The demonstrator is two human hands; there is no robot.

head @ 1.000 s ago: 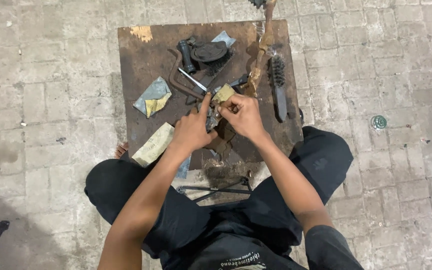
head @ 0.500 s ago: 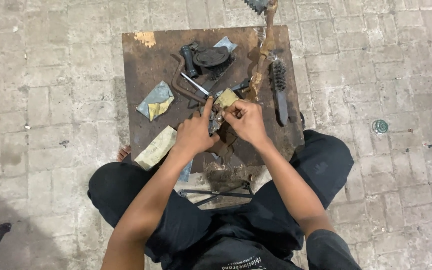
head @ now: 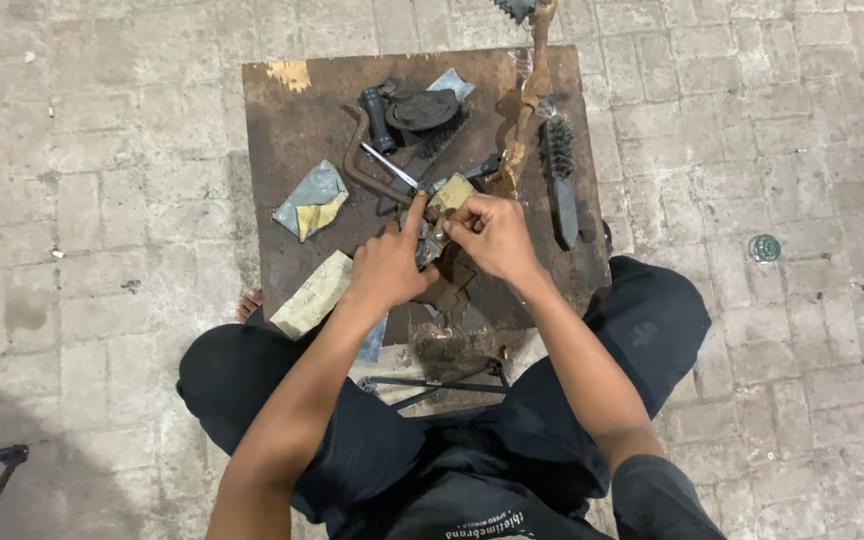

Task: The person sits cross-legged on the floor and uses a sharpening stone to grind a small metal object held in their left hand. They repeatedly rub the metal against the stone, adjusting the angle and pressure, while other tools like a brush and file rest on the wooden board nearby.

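The small metal part (head: 424,240) sits pinched between both hands, its long axis running roughly up the board (head: 282,130), away from the person. That rusty board rests on a paved brick floor (head: 102,200). The left hand (head: 387,268) and right hand (head: 492,235) close tightly on the part; a wire brush (head: 560,180) lies just right of the right hand

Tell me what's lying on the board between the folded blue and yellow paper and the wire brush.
In the head view, a bent rusty crank, a thin metal rod and a small yellowish piece.

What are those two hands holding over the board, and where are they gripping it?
Both the left hand and the right hand pinch a small dark metal part between them; the exact grip points are hidden.
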